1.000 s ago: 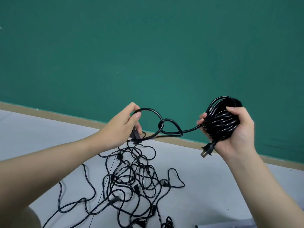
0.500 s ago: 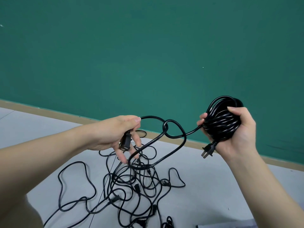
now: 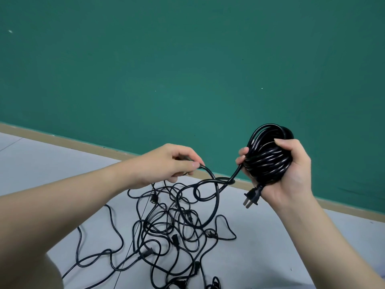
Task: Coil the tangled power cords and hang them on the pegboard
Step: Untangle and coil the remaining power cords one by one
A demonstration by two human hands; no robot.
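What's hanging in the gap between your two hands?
In the head view, a loose stretch of black cord runs from the left hand to the coiled bundle gripped by the right hand, twisting into a loop midway.

A bare indoor room: plain green wall (image 3: 187, 69), tan baseboard (image 3: 62, 139), grey floor (image 3: 260, 247).

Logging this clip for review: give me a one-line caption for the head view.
Right hand grips a coiled black cord; left hand pinches its loose, looped end above tangled cords on the floor.
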